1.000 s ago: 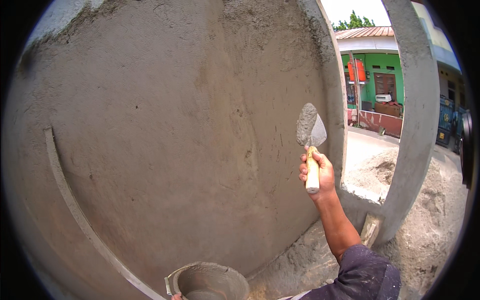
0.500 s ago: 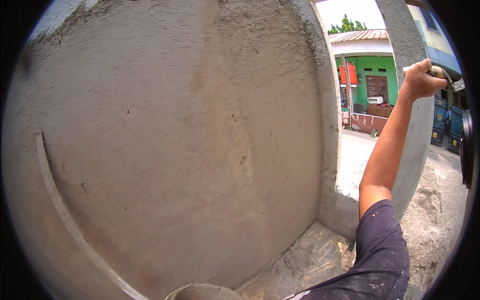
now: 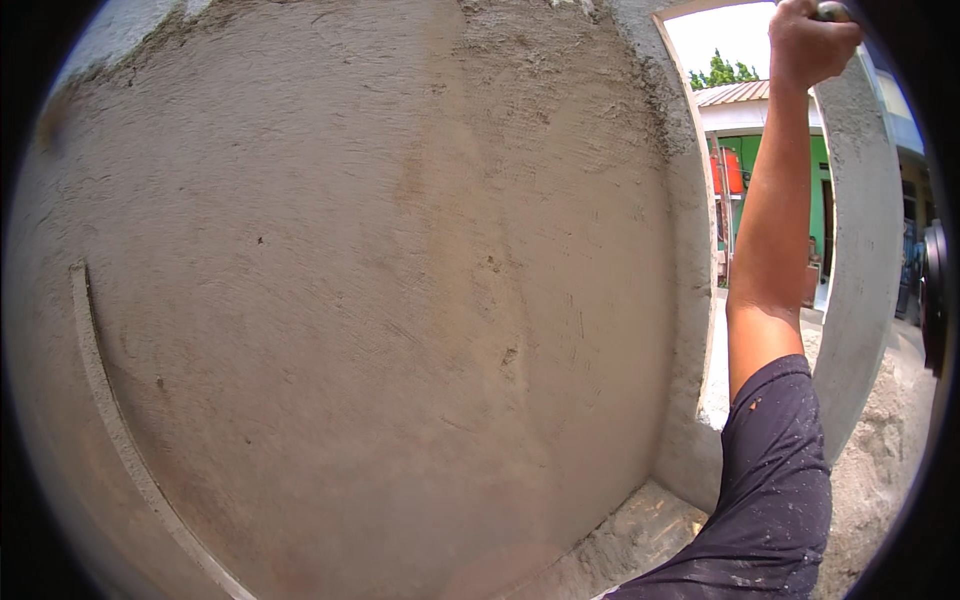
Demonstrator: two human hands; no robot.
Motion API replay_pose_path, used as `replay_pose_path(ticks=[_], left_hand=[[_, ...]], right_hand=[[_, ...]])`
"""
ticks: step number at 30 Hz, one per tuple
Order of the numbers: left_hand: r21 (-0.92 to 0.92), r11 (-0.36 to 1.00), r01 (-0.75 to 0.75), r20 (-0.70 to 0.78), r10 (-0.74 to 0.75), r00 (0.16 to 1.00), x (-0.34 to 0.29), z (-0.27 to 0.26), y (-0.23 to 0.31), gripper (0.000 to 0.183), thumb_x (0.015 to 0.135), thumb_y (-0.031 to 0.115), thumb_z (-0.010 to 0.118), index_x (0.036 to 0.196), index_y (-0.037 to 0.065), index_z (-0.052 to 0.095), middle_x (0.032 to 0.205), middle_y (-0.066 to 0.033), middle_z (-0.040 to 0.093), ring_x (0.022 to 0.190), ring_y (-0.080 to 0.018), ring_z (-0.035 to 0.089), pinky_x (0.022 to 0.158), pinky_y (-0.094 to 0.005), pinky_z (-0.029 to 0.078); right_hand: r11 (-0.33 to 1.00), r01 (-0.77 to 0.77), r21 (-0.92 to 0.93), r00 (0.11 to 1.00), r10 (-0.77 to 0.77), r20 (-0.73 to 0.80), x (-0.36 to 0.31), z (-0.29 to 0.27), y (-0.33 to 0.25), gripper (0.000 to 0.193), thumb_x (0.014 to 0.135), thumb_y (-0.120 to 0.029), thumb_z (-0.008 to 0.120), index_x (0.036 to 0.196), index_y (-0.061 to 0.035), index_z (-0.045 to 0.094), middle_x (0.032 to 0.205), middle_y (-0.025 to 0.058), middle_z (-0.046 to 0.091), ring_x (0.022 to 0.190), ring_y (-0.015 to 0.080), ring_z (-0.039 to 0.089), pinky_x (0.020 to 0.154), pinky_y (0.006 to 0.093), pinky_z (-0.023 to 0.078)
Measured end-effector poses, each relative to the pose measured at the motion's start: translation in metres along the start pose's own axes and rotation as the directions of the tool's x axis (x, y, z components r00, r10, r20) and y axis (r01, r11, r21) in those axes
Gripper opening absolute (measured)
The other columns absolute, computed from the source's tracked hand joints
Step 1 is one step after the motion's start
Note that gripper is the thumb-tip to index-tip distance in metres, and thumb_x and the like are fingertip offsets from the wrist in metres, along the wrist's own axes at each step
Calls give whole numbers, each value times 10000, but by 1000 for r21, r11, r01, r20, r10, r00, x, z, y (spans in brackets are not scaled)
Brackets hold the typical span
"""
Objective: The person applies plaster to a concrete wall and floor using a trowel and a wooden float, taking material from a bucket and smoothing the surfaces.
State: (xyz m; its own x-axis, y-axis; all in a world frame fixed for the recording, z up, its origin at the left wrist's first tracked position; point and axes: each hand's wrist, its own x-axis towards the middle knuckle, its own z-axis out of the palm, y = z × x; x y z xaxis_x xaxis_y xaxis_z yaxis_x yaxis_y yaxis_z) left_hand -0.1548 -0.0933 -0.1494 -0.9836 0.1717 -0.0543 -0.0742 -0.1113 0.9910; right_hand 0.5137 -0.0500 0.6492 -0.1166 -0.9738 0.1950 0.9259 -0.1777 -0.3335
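My right arm reaches up at the right side, in a dark, speckled short sleeve. At the upper edge of the view, my right hand (image 3: 812, 48) is closed around the handle of a trowel (image 3: 833, 12). Only the end of that handle shows beside the fingers; the blade is out of view. The hand is raised in front of the window opening and its concrete post (image 3: 865, 230). To its left spreads a grey plastered wall (image 3: 380, 300), rougher along the top and near the window. My left hand is not in view.
A long straightedge (image 3: 118, 420) leans against the wall at the left. A rough ledge (image 3: 640, 530) runs along the wall's foot at lower right. Sand (image 3: 875, 450) lies outside at the right. Through the opening stand a green house (image 3: 818, 190) and an orange tank (image 3: 728, 172).
My right hand has risen and moved left with the trowel, from beside the post to the top edge. The view has shifted slightly; the bucket rim at the bottom has left it.
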Motion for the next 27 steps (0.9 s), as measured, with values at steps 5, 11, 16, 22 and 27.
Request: replay_pose_path(ticks=[5,11,16,22,27], left_hand=[[52,997,-51,20,50,999,-29,4,20,136,821,83,613,811,-46,656,764,-118,619,676,-252,518,618,-407,439],[172,983,-56,72,44,996,-49,-4,52,177,855,109,573,865,-43,662,816,-133,634,730,-268,536,674,-405,448],[280,934,-223,308,133,942,-70,-9,95,234,887,137,525,929,-44,667,879,-161,655,795,-285,562,735,-405,455],[252,927,-278,432,150,890,-69,-19,97,284,919,188,505,975,-36,670,900,-196,666,828,-320,579,766,-421,454],[150,908,-390,476,280,834,-51,0,84,326,920,257,559,855,-56,622,693,-142,575,663,-253,476,628,-401,396]], right_hand=[[953,-248,176,515,-25,857,-141,34,-142,237,818,-139,571,991,15,620,883,171,680,835,285,698,725,389,574],[680,-694,237,-221,-514,829,-230,-279,-194,606,889,-152,544,1405,65,313,1268,302,517,1191,413,528,1011,467,438],[539,-827,-161,-555,-828,74,-184,-481,-139,607,929,-221,518,1458,-27,295,1418,232,428,1287,377,448,1042,448,409],[356,-933,-56,-267,-786,-558,-166,-606,-127,646,858,-159,560,1448,-39,326,1221,198,585,1058,401,594,875,490,483],[93,-976,197,-177,-864,-472,-135,-695,-170,603,835,-103,540,1420,-62,402,1027,193,615,838,397,653,702,492,527]])
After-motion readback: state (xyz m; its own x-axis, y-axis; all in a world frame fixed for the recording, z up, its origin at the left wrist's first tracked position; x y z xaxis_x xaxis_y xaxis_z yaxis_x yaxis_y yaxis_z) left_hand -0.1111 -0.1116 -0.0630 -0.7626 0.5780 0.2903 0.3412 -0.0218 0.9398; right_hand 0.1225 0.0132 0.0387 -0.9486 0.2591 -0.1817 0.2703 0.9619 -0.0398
